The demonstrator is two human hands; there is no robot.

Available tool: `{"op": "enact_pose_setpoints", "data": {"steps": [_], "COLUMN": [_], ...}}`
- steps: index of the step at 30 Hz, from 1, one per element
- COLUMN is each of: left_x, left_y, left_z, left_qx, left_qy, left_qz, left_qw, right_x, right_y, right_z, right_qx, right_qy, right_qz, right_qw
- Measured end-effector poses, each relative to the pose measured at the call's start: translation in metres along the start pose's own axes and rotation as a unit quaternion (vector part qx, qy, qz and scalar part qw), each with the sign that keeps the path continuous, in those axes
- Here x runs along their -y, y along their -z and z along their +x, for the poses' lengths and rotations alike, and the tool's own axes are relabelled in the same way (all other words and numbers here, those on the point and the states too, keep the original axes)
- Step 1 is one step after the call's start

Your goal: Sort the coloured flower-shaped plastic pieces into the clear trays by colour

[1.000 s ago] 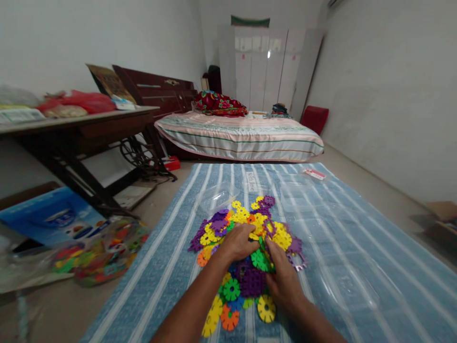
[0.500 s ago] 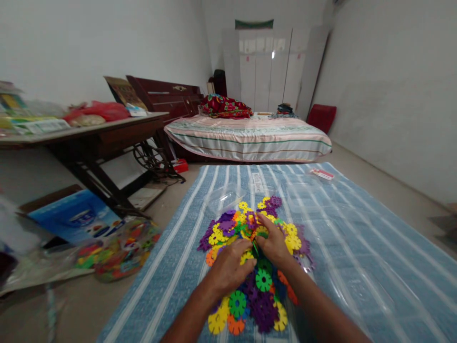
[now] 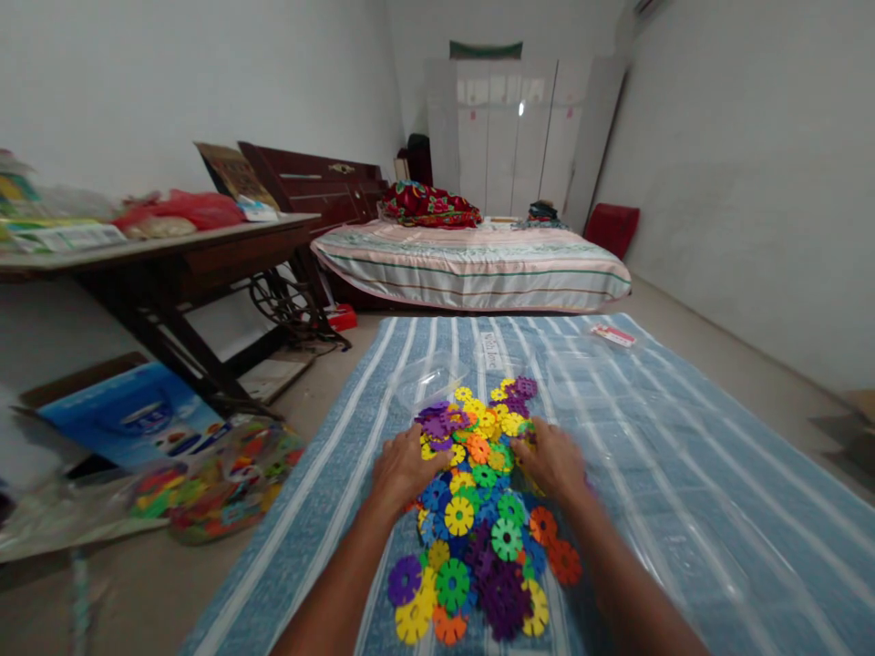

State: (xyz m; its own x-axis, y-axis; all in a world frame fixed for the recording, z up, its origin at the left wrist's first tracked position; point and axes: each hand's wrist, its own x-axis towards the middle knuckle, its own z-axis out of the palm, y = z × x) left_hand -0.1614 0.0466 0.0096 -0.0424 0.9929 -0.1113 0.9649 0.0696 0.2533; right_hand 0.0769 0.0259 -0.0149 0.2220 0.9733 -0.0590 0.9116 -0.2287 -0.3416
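Note:
A loose pile of notched plastic discs (image 3: 458,516) in yellow, purple, green, orange and blue lies on the striped cloth (image 3: 321,510). At the pile's left side rests my left hand (image 3: 408,466), its thumb stretched inward over the discs and its fingers against purple and yellow ones. Opposite it, my right hand (image 3: 552,460) cups the right side, thumb and fingers apart. Some discs are hidden under both palms. Between the hands the middle of the heap shows, with an orange disc (image 3: 478,449) and a green disc (image 3: 485,475) on top.
Clear plastic trays lie on the cloth, one tray (image 3: 427,381) behind the pile and others at the right. A small red-and-white packet (image 3: 613,335) is near the far edge. Bags of coloured pieces (image 3: 225,483) sit on the floor left, below a sewing-machine table (image 3: 205,239).
My hands were close together over the middle of the pile, working at a small piece. They have moved apart to its two sides, and the middle discs are uncovered.

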Motion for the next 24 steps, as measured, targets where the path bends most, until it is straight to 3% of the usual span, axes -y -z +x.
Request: {"op": "enact_pose_setpoints", "data": {"steps": [3,6,11,19,21,24], "left_x": [-0.008,-0.012,-0.017,-0.022,-0.023,-0.027], "left_y": [-0.009,-0.015,-0.014,-0.008,-0.006,-0.001], "left_z": [-0.001,0.003,0.012,0.006,0.003,-0.003], "left_qx": [-0.011,-0.008,0.032,0.121,0.137,0.147], "left_qy": [-0.039,-0.054,-0.037,0.014,-0.001,-0.058], "left_qz": [-0.057,-0.186,-0.385,-0.561,-0.57,-0.514], "left_qw": [0.998,0.981,0.922,0.819,0.81,0.843], "right_x": [0.014,0.027,0.04,0.057,0.056,0.048], "right_y": [-0.006,-0.01,-0.016,-0.015,-0.01,0.003], "right_z": [-0.002,-0.006,-0.014,-0.028,-0.02,0.01], "right_qx": [-0.005,-0.002,0.006,-0.006,-0.017,-0.048], "right_qy": [0.054,0.096,0.159,0.254,0.241,0.165], "right_qz": [0.036,0.099,0.255,0.429,0.413,0.272], "right_qw": [0.998,0.99,0.954,0.867,0.878,0.947]}}
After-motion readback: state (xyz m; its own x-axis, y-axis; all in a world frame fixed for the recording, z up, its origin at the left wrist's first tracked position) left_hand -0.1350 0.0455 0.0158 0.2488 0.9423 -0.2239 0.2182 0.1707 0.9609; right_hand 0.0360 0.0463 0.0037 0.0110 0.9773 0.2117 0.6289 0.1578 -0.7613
